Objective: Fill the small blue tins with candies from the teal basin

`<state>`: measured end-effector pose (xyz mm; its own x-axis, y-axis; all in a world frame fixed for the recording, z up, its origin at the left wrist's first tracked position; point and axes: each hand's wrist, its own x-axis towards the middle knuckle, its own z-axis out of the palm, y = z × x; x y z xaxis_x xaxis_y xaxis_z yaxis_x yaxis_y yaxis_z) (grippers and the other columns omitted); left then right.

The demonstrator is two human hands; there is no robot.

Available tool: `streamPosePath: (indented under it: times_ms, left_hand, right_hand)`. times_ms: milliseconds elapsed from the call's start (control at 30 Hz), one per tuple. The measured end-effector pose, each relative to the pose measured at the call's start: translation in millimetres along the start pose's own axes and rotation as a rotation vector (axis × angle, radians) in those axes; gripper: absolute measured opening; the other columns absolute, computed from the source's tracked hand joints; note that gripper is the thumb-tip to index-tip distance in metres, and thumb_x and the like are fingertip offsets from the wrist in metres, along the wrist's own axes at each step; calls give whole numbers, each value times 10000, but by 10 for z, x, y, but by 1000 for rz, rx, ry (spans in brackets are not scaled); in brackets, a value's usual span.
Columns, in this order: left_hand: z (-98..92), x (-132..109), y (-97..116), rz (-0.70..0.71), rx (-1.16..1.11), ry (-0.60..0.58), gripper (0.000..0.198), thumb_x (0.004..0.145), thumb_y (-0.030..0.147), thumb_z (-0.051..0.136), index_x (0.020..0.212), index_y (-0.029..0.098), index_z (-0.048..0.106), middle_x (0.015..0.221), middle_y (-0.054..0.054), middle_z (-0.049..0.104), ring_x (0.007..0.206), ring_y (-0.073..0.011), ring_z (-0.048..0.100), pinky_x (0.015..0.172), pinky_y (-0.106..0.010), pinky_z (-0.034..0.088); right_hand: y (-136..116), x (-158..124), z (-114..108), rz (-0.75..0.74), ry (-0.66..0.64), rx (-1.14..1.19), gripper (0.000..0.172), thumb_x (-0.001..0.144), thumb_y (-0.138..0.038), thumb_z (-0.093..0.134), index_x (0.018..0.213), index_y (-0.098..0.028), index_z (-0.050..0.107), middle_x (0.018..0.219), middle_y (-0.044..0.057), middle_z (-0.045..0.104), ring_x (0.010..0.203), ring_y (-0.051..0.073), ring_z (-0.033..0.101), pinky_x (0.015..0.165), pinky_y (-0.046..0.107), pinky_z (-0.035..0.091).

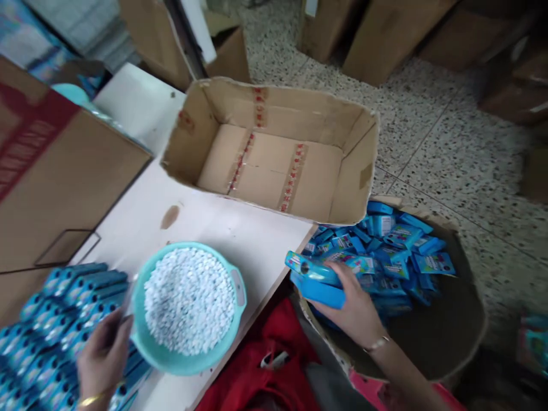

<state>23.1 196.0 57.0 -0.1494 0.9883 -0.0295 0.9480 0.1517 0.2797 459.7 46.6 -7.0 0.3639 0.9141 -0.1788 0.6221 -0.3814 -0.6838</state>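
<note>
My right hand (353, 305) is closed around a couple of small blue packs (319, 279), above a large carton (460, 319) heaped with similar blue packs (398, 234). At the left, my left hand (105, 348) is closed at the edge of a turquoise basket (188, 368) full of small white pieces (188, 299). Something thin and clear, blurred, shows at its fingertips; I cannot make out what it is. Rows of blue packs (55, 337) stand beside and beneath that hand.
An open cardboard box (274, 171) with nothing in it sits at the far side of the white table (205, 228). A big printed carton (55, 171) stands at the left. More cartons (381, 40) are on the speckled floor beyond.
</note>
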Motion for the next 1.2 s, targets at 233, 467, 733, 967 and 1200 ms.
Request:
streamPosePath:
  times_ms: [233, 467, 733, 967, 1200]
  left_hand:
    - [210, -326, -215, 25, -287, -190, 471, 788, 565, 547, 1046, 176, 610, 964, -75, 703, 871, -236, 665, 859, -394, 553]
    - [147, -775, -250, 149, -235, -281, 348, 924, 435, 431, 1100, 182, 593, 1032, -86, 673, 969, -222, 655, 871, -342, 534]
    - [-114, -1410, -219, -6, 178, -547, 233, 938, 229, 415, 1083, 192, 593, 1024, -85, 642, 932, -224, 645, 774, -310, 491]
    - [673, -1162, 150, -117, 41, -500, 223, 954, 256, 452, 1158, 195, 519, 1167, -82, 616, 1054, -202, 612, 858, -282, 458]
    - [926, -1098, 181, -140, -102, -427, 229, 930, 239, 479, 1147, 179, 520, 1118, -92, 639, 1024, -223, 623, 869, -321, 473]
  right_hand:
    - [-829, 708, 938, -150, -151, -29, 715, 726, -422, 724, 1346, -209, 438, 1232, 162, 534, 1005, 330, 637, 773, 466, 563]
    - [-955, 955, 794, -303, -272, -57, 623, 816, -386, 622, 1378, -181, 448, 1313, 174, 541, 1079, 339, 618, 837, 461, 543]
    - [-1076, 386, -240, -219, -835, 315, 565, 901, -451, 507, 1435, -303, 397, 924, 18, 638, 513, 108, 538, 437, 240, 512]
    - [-1431, 414, -20, 33, -1405, 439, 830, 886, -473, 546, 1531, -348, 39, 929, -23, 561, 405, 19, 404, 346, 162, 404]
    - [-1428, 217, 457, -632, -967, 23, 694, 830, -190, 499, 1481, -344, 317, 1140, 9, 688, 1055, 226, 651, 908, 353, 513]
